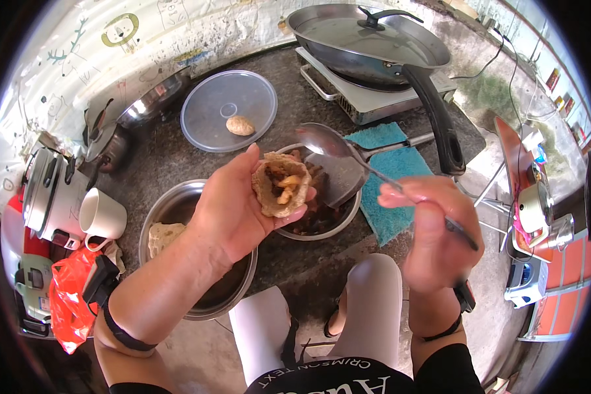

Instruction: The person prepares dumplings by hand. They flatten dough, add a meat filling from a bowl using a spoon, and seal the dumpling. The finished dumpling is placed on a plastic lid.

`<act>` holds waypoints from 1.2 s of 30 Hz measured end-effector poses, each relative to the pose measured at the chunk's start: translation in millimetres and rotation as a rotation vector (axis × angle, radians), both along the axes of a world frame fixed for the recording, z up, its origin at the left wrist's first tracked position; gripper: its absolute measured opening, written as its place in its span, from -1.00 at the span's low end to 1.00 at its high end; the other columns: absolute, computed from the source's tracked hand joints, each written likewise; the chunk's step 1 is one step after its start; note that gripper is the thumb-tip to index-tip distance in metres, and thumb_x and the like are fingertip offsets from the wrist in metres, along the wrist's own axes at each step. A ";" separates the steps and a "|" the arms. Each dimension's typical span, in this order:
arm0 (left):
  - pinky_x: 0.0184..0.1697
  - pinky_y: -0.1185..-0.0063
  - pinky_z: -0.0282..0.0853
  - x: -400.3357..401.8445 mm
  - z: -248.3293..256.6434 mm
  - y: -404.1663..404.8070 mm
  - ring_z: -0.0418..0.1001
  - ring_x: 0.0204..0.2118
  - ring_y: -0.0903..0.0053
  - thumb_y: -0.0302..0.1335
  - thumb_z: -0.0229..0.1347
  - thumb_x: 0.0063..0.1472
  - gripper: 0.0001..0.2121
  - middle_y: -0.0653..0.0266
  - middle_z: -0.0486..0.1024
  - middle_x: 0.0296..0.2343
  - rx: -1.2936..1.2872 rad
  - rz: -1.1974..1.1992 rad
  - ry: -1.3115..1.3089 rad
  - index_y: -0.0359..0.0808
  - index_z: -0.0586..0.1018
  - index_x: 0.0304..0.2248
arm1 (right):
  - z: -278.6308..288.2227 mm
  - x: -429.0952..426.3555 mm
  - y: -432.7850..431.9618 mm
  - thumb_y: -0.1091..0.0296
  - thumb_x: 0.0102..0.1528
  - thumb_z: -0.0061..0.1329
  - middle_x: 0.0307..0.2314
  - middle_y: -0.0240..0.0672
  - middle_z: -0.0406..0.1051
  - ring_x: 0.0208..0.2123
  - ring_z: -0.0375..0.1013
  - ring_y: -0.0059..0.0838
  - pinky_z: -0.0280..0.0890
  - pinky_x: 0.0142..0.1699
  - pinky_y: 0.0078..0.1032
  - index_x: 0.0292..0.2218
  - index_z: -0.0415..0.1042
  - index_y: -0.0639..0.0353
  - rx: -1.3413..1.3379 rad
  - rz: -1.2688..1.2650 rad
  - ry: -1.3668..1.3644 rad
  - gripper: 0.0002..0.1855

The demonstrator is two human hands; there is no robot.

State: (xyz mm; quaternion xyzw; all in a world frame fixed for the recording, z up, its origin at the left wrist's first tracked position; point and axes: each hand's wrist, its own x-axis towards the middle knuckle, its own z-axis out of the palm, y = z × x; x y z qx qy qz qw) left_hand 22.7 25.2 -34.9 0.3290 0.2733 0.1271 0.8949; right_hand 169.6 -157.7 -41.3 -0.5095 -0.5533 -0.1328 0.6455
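My left hand (239,202) cups a piece of beige dough (281,184) shaped like a small bowl, with chopped filling inside it. In my right hand (438,231) is a metal spoon (325,140), its bowl raised beyond the dough and apart from it. Below the dough stands a bowl of dark filling (308,221), partly hidden by my left hand, with a metal spatula (342,180) resting in it. A steel basin (150,212) under my left forearm holds a lump of dough (165,237). On a clear plastic lid (204,115) lies one small shaped dough piece (240,125).
A lidded wok (369,44) sits on a white cooktop (374,106), its long handle (436,118) reaching towards me. A teal cloth (394,197) lies under the spatula's handle. Leftward are a white mug (103,214), a rice cooker (54,197) and a red plastic bag (74,295).
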 end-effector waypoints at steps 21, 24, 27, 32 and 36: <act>-0.13 0.37 0.50 2.8 8.8 -4.6 0.49 -0.08 0.18 -0.01 -0.28 0.42 -0.40 -0.04 0.45 -0.09 0.068 0.056 0.115 -0.50 0.34 0.02 | -88.5 -5.3 -13.1 0.39 0.16 0.08 -0.40 -0.20 0.53 -0.40 0.53 -0.51 0.47 -0.30 -0.55 0.05 0.31 0.37 -0.358 0.271 0.958 -0.53; -0.13 0.36 0.49 4.8 8.7 -5.4 0.49 -0.09 0.20 0.01 -0.29 0.41 -0.37 -0.04 0.45 -0.10 0.061 0.079 0.127 -0.52 0.34 0.02 | -85.6 -6.3 -17.6 0.43 0.08 0.18 -0.36 -0.23 0.50 -0.35 0.50 -0.53 0.44 -0.27 -0.57 0.15 0.19 0.34 -0.364 0.253 0.980 -0.33; -0.10 0.35 0.47 7.5 8.6 -6.5 0.48 -0.11 0.22 0.03 -0.30 0.41 -0.35 -0.03 0.45 -0.12 0.047 0.125 0.129 -0.52 0.34 0.01 | -80.4 -7.0 -21.6 0.51 0.01 0.24 -0.37 -0.34 0.45 -0.32 0.45 -0.58 0.41 -0.20 -0.61 0.20 0.07 0.28 -0.343 0.197 0.985 -0.18; -0.07 0.33 0.45 13.4 10.4 -3.8 0.46 -0.11 0.25 0.04 -0.31 0.40 -0.35 -0.01 0.43 -0.12 0.013 0.177 0.154 -0.52 0.32 0.00 | -82.0 -12.3 -22.4 0.54 -0.02 0.22 -0.39 -0.42 0.36 -0.41 0.39 -0.65 0.33 -0.31 -0.70 0.21 -0.05 0.26 -0.170 0.072 0.884 -0.10; -0.08 0.32 0.45 16.0 12.5 -1.9 0.45 -0.10 0.27 0.04 -0.30 0.41 -0.36 -0.01 0.42 -0.10 0.017 0.216 0.194 -0.51 0.31 0.01 | -78.8 -14.1 -31.2 0.59 -0.04 0.18 -0.38 -0.37 0.38 -0.53 0.34 -0.72 0.20 -0.43 -0.76 0.17 -0.02 0.27 -0.156 -0.153 0.492 -0.16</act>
